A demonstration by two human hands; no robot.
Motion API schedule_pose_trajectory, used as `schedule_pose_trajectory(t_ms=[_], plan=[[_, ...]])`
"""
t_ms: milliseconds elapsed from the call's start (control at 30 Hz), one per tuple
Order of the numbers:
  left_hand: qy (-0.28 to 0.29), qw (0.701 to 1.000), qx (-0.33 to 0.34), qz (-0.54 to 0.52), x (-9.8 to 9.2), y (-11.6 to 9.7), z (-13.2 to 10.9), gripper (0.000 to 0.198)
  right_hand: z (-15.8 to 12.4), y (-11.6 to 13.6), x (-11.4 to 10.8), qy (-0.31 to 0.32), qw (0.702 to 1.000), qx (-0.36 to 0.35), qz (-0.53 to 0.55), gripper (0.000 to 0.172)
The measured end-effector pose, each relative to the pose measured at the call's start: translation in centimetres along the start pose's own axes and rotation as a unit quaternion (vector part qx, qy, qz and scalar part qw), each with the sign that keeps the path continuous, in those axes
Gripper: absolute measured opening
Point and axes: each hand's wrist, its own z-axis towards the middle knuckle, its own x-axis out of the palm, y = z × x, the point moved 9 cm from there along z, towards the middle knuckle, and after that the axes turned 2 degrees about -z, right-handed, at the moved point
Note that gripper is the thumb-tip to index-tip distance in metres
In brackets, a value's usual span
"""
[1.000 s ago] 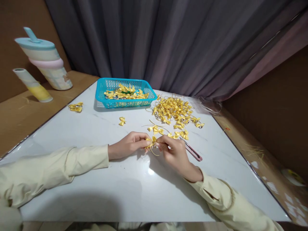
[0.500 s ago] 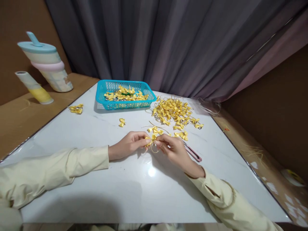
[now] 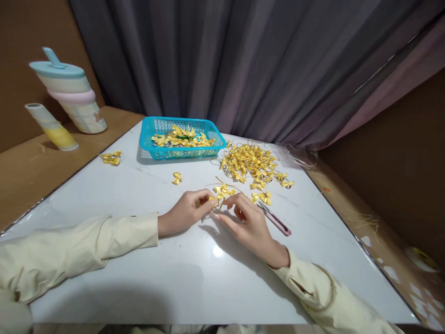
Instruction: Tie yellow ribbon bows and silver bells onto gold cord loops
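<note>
My left hand (image 3: 186,212) rests on the white table (image 3: 146,241), its fingertips pinched on a small yellow ribbon bow (image 3: 219,197) with thin gold thread. My right hand (image 3: 247,222) meets it from the right, thumb and forefinger pinching at the same bow and thread, the other fingers loosely spread. A heap of yellow bows (image 3: 251,163) lies just beyond the hands. A blue plastic basket (image 3: 149,139) farther back holds more bows. Pink-handled snips (image 3: 274,219) lie on the table beside my right hand.
One loose bow (image 3: 177,177) lies left of the heap, and a small clump of bows (image 3: 111,157) sits near the table's left edge. A pastel tumbler with a straw (image 3: 71,95) and a yellow tube (image 3: 52,126) stand on the wooden ledge. A grey curtain hangs behind.
Both hands have shifted slightly away from me with the bow. My right hand has opened its lower fingers and uncovered more of the snips.
</note>
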Motion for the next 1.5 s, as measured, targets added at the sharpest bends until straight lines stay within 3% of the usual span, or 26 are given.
schedule_pose_trajectory(t_ms=[267, 467, 633, 733, 867, 1000, 1133, 1333, 1500], plan=[[-0.01, 0.997, 0.04, 0.066, 0.0, -0.8, -0.2, 0.023, -0.3, -1.7, 2.0, 0.06, 0.99, 0.092, 0.087, 0.014], [-0.018, 0.99, 0.066, 0.121, 0.0, -1.0, -0.3, 0.017, -0.9, -2.7, 3.7, 0.124, 0.943, 0.189, 0.244, 0.024], [-0.012, 0.978, 0.121, 0.169, 0.3, -1.8, -0.6, 0.018, -1.1, -2.6, 3.1, 0.108, 0.928, 0.203, 0.294, 0.031], [-0.006, 0.966, 0.168, 0.197, 0.7, -2.6, -0.9, 0.017, -1.1, -2.4, 2.6, 0.093, 0.933, 0.188, 0.292, 0.029], [0.015, 0.947, 0.221, 0.234, 1.5, -3.2, -1.2, 0.02, -0.9, -1.5, 2.3, 0.095, 0.963, 0.12, 0.223, 0.024], [0.032, 0.939, 0.227, 0.256, 1.9, -3.0, -1.2, 0.02, -1.2, 0.2, 2.5, 0.113, 0.989, 0.001, 0.098, 0.014], [0.016, 0.95, 0.205, 0.237, 1.5, -2.8, -1.0, 0.019, -1.7, 1.5, 2.6, 0.106, 0.989, -0.105, -0.015, 0.012], [-0.002, 0.978, 0.127, 0.167, 0.6, -2.0, -0.5, 0.018, -1.8, 1.3, 2.3, 0.084, 0.987, -0.124, -0.053, 0.012], [-0.004, 0.992, 0.068, 0.103, 0.3, -1.2, -0.2, 0.021, -1.6, 0.2, 2.1, 0.064, 0.994, -0.082, -0.045, 0.012]])
